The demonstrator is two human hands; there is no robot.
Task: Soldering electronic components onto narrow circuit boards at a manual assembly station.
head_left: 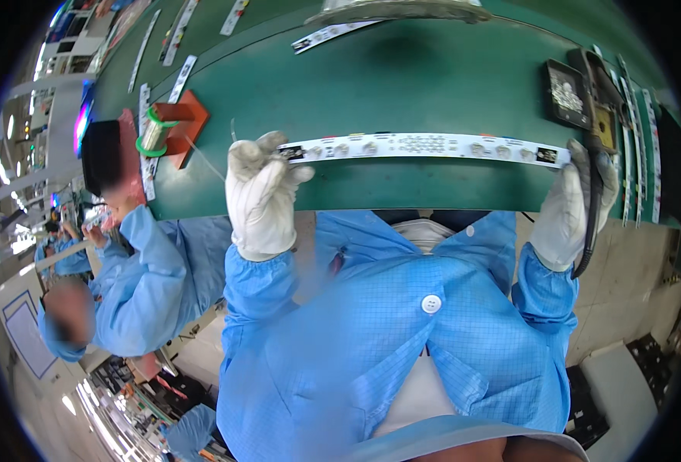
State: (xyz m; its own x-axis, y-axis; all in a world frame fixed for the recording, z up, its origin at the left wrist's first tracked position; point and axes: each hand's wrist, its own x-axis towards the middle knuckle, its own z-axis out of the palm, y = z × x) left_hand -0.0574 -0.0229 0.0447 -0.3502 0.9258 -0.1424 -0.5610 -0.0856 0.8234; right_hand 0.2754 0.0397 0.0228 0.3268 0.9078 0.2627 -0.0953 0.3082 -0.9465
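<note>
On the left of the frame, a bright workroom curves away, with rows of ceiling lights, and a co-worker in a blue smock [152, 281] sits along the same bench. The green bench top [425, 85] fills the upper part of the frame. At its left, a spool of thin wire [154, 135] sits on an orange stand [196, 117], and the wire [211, 164] trails toward the gloved left hand [262, 196].

That hand pinches the left end of the long white strip [425, 145] between thumb and fingers. The strip is held over the bench at the centre of the frame, its long axis running left to right, nearly level and bowed slightly upward in the middle. Its face shows a black patch near each end, clear round domes in two groups, and a dotted pattern midway.

At centre right, the gloved right hand [567, 200] pinches the other end, with a black cord [593, 219] running down along it. Beyond, toward the upper right, are a small black tray [566, 92] of silvery bits and more white strips [653, 162].
</note>
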